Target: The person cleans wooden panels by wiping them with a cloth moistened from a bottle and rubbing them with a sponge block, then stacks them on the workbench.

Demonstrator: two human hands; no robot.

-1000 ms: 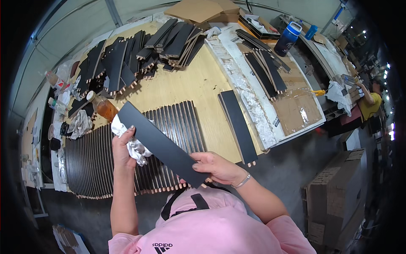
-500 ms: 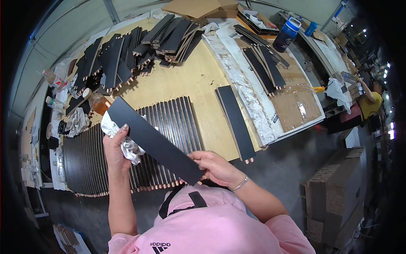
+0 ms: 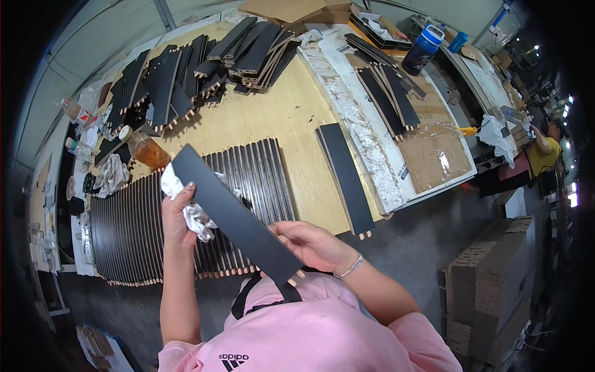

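Note:
A long black board point(image 3: 235, 217) with wooden dowels at its near end slants in front of me, above the table. My left hand point(image 3: 177, 218) is closed on its left edge, thumb against the face, with a crumpled white cloth point(image 3: 199, 224) bunched in the same grip. My right hand point(image 3: 321, 248) is at the board's right edge near the lower end, palm turned up, its fingertips at the edge and partly hidden behind it. Beneath lies a tight row of black boards point(image 3: 136, 229) set on edge, with dowels sticking out.
A single black board point(image 3: 348, 180) lies right of the row. Heaped boards point(image 3: 254, 53) cover the table's far side. A bottle of amber liquid point(image 3: 147, 150) leans at left. Further boards point(image 3: 387, 99) and a blue bottle point(image 3: 423, 53) stand right. A person point(image 3: 542, 149) works at far right.
The held board has turned steeper, and its dowelled near end now shows. My left hand moved slightly right with the cloth. My right hand shifted from the board's end to its side edge.

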